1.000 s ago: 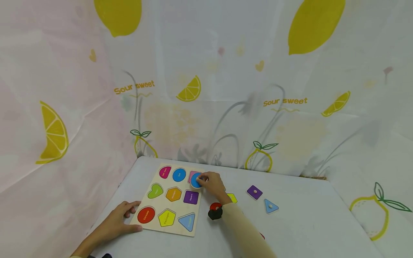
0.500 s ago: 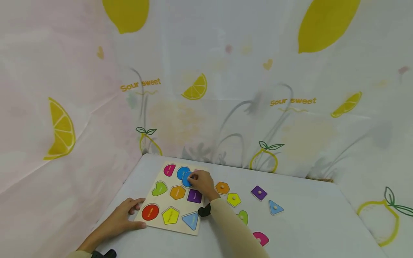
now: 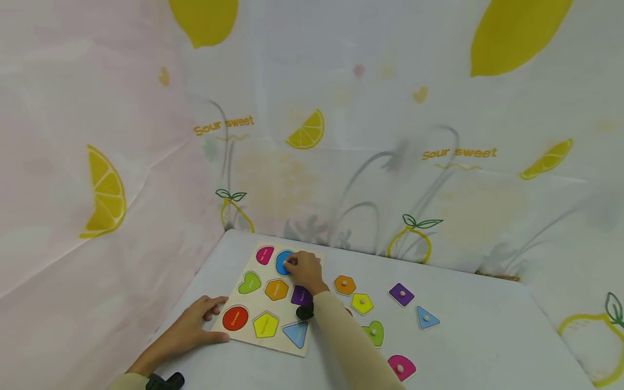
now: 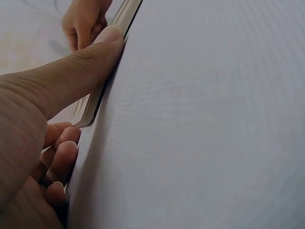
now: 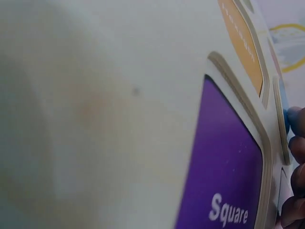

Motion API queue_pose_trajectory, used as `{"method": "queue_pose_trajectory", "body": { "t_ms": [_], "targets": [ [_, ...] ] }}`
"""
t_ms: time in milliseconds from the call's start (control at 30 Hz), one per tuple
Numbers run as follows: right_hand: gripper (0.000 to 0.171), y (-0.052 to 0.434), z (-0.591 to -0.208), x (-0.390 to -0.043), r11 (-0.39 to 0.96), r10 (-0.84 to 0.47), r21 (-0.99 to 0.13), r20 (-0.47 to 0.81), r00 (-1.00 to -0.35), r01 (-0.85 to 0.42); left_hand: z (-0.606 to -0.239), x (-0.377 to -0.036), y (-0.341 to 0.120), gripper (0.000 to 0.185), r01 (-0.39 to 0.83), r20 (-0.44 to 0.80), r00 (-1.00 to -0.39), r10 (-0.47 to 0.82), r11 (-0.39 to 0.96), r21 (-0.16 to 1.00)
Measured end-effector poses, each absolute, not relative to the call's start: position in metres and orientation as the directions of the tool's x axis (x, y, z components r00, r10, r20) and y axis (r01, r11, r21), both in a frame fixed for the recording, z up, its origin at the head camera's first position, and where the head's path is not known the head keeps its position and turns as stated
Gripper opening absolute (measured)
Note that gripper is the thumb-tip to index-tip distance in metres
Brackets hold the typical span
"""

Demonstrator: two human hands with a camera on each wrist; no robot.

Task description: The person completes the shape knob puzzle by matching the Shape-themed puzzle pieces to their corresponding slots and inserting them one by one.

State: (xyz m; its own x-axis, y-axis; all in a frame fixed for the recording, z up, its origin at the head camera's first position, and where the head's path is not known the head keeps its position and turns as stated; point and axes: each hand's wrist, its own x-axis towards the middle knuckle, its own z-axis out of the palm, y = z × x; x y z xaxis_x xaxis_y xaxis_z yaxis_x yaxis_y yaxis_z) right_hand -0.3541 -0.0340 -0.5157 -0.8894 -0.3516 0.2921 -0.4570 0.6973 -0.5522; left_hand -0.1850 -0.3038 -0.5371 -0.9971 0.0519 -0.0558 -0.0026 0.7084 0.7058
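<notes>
The right hand [image 3: 304, 268] pinches the blue round piece [image 3: 283, 264] directly over the board's [image 3: 246, 303] top-middle recess, piece lying flat. The left hand [image 3: 195, 327] presses flat on the board's near-left corner, thumb along its edge, on the bench [image 3: 487, 336].

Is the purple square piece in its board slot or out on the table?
Out. The purple square piece lies on the table right of the puzzle board, knob up, and the board's square recess shows only its printed label.
</notes>
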Motion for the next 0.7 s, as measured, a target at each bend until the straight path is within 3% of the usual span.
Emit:
{"method": "queue_pose_trajectory", "body": {
  "t_ms": [433, 700],
  "targets": [
    [0.012, -0.046, -0.515, -0.362, 0.797, -0.234, -0.486, 0.300, -0.925, -0.360, -0.536, -0.183, -0.302, 0.099, -0.036, -0.079, -0.996, 0.031, 0.688, 0.725],
    [0.011, -0.049, -0.508, -0.361, 0.785, -0.243, -0.503, 0.289, -0.926, -0.363, -0.533, -0.183, -0.303, 0.098, -0.036, -0.078, -0.997, 0.028, 0.699, 0.714]
  ]
}}
